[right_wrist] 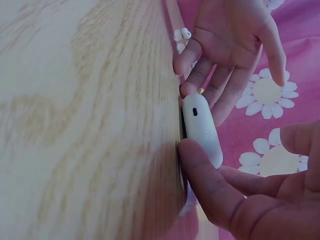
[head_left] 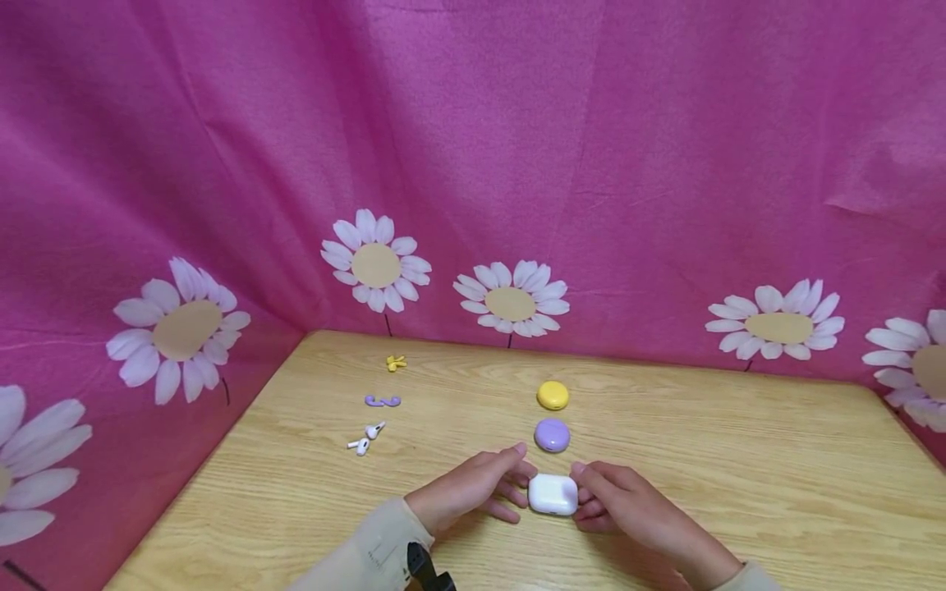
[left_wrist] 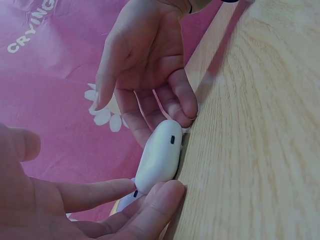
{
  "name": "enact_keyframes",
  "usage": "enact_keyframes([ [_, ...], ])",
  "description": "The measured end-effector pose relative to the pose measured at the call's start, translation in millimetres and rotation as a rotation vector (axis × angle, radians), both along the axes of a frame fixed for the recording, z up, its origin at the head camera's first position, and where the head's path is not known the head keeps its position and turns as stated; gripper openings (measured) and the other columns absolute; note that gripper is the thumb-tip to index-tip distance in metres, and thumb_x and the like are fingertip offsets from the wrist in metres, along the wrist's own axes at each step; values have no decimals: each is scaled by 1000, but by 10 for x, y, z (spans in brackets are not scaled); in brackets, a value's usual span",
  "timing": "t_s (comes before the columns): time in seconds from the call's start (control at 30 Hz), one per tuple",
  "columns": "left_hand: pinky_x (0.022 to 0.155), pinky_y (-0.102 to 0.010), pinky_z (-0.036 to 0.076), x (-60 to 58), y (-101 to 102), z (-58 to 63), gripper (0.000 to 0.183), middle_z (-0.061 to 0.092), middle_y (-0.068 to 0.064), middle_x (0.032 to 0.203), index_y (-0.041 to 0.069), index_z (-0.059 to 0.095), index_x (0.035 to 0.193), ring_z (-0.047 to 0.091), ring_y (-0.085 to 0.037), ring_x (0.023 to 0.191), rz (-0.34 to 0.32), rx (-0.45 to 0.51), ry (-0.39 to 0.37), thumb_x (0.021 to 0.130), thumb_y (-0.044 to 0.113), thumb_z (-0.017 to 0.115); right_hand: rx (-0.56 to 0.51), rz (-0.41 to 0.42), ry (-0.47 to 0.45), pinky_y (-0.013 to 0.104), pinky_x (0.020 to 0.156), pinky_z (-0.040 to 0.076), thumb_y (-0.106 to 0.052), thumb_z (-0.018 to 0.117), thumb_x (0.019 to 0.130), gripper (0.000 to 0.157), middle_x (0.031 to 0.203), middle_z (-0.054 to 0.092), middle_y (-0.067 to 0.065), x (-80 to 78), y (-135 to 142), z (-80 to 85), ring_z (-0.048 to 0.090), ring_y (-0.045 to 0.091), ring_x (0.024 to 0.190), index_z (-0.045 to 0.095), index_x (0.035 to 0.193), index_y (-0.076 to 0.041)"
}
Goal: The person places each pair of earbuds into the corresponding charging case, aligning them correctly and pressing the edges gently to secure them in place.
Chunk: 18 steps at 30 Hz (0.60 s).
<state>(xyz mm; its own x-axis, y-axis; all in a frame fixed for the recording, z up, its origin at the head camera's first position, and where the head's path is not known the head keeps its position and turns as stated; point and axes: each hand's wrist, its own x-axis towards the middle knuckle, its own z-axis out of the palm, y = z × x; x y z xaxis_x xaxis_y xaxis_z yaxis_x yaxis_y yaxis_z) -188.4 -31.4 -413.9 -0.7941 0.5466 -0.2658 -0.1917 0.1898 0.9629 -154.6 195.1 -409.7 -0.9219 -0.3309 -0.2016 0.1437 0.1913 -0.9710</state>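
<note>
White-petaled flowers [head_left: 186, 330] dot the magenta cloth [head_left: 628, 148] that rises around a wood-grain table [head_left: 776, 460]. At left on the tabletop, a pair of white earbuds [head_left: 361, 446] lies nearest the person, with purple earbuds [head_left: 382, 401] just beyond and yellow earbuds [head_left: 395, 363] farther back. To their right, the person's left hand [head_left: 484, 486] reaches in from a pale sleeve [head_left: 377, 542], a black device [head_left: 427, 568] beside its cuff; the fingers are loosely extended, released, their tips at the near side of a glossy white case [head_left: 553, 495]. The case lies flat on the table between the two hands, a small dark port visible on its edge in both wrist views. Lined up behind it are a purple case [head_left: 552, 435] and, just past that, a yellow case [head_left: 553, 395]. At right, the right hand [head_left: 628, 502] mirrors the pose, fingers relaxed and released, fingertips touching the white case's opposite side.
</note>
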Motion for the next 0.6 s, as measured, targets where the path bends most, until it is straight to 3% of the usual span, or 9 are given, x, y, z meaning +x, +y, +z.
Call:
enact_keyframes([
  [0.17,79,-39,55,2,-3,6,63,62,-10,112,-4,59,122,61,-23,97,-6,-9,-19,102,50,35,-21,12,4,36,76,57,-31,45,103,40,91,54,10,-9,9,-26,62,20,81,52,101,9],
  [0.4,81,-38,55,-5,7,19,62,63,-10,112,-3,60,122,60,-21,99,0,3,5,102,50,36,-26,16,36,36,76,57,-26,49,102,44,97,55,14,-1,18,-65,62,22,83,46,119,15],
  [0.6,79,-39,56,-8,18,6,57,64,-13,109,-3,59,122,62,-22,97,26,55,19,102,47,39,8,-1,113,36,72,58,-19,55,99,43,101,57,19,-7,6,-102,65,26,82,44,123,15],
])
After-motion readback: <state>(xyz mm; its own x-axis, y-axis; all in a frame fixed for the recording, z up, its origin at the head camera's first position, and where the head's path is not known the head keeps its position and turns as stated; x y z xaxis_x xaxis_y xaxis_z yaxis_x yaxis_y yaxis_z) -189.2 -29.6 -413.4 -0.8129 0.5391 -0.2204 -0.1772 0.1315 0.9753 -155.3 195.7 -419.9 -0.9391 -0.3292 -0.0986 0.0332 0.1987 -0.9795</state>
